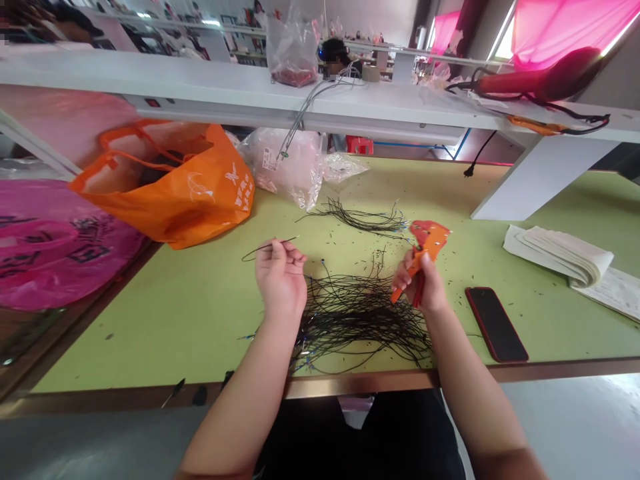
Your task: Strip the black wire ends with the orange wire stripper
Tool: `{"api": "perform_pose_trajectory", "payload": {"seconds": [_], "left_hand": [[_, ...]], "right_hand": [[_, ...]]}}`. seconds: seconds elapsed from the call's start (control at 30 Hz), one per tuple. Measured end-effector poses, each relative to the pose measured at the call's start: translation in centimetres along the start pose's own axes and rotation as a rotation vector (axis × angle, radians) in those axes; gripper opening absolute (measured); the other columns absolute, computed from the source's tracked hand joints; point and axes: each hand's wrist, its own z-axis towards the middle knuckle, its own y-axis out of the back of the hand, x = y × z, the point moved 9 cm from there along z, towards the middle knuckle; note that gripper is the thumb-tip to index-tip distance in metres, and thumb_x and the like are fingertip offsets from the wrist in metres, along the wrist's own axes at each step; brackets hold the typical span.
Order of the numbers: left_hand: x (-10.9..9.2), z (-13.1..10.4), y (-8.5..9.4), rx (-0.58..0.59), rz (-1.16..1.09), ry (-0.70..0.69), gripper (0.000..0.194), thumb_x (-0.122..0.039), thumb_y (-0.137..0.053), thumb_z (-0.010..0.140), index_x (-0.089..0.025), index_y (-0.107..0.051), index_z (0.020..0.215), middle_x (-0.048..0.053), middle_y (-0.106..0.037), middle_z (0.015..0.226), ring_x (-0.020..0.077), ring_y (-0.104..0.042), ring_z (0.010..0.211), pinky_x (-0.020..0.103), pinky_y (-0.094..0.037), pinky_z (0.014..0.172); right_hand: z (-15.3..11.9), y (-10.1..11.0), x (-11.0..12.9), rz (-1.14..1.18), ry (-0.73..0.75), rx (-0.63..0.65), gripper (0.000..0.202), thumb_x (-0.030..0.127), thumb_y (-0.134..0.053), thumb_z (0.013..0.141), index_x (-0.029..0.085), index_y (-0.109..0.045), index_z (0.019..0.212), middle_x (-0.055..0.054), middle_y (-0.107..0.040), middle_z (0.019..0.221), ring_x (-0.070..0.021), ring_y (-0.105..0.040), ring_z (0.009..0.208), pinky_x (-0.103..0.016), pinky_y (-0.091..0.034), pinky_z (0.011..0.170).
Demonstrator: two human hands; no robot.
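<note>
Between the thumb and fingers of my left hand (283,277) is a thin black wire (257,251), its pale tip pointing up to the right and a loop hanging out to the left. My right hand (424,283) is wrapped round the handles of an orange and red wire stripper (431,239), its head pointing up. Below and between both hands lies a large heap of black wires (365,313), some ends blue or silver. Farther back rests a smaller bundle of black wires (363,217), close to the stripper's head.
An orange bag (200,193) and a pink bag (65,240) stand at the left. Clear plastic bags (290,160) lie behind. At the right are a phone (497,325) and a folded paper pad (557,253). A shelf (200,83) spans the back, holding a red hair dryer (540,81).
</note>
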Motion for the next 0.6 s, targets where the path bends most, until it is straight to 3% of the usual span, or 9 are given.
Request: {"api": "perform_pose_trajectory", "payload": {"seconds": [0.1,0.2,0.43,0.6], "left_hand": [[0.8,-1.1,-1.5,0.113,0.078,0.048,0.043,-0.046,-0.093,0.070,-0.018,-0.064,0.085,-0.002,-0.070,0.071,0.0081,-0.062,0.055,0.020,-0.051,0.055],[1.9,-3.8,-3.1,0.230,0.194,0.075,0.040,-0.048,-0.090,0.074,-0.018,-0.067,0.087,0.001,-0.074,0.074,0.0110,-0.065,0.055,0.023,-0.055,0.055],[1.0,-6.6,-4.3,0.345,0.430,-0.131,0.022,-0.040,-0.079,0.088,-0.018,-0.076,0.090,0.006,-0.077,0.084,0.0138,-0.072,0.064,0.026,-0.061,0.066],[0.5,-7.8,-5.2,0.516,0.572,-0.307,0.012,-0.031,-0.074,0.092,-0.022,-0.079,0.098,0.009,-0.079,0.100,0.0200,-0.076,0.087,0.032,-0.063,0.078]], "right_hand": [[0.1,0.1,1.4,0.035,0.058,0.016,0.043,0.064,-0.071,0.087,0.023,-0.059,0.087,0.002,-0.057,0.067,-0.0162,-0.059,0.062,-0.035,-0.060,0.069],[-0.1,-1.2,0.1,-0.009,0.021,0.106,0.044,0.064,-0.071,0.087,0.021,-0.063,0.094,-0.002,-0.063,0.076,-0.0203,-0.065,0.073,-0.041,-0.061,0.078],[-0.9,-3.4,-3.8,-0.235,-0.050,0.203,0.048,0.064,-0.068,0.089,0.018,-0.061,0.103,-0.007,-0.069,0.085,-0.0241,-0.069,0.082,-0.041,-0.059,0.079],[-1.2,-3.8,-5.0,-0.267,-0.085,0.233,0.055,0.072,-0.065,0.087,0.019,-0.062,0.102,-0.008,-0.069,0.088,-0.0269,-0.070,0.093,-0.042,-0.059,0.085]]}}
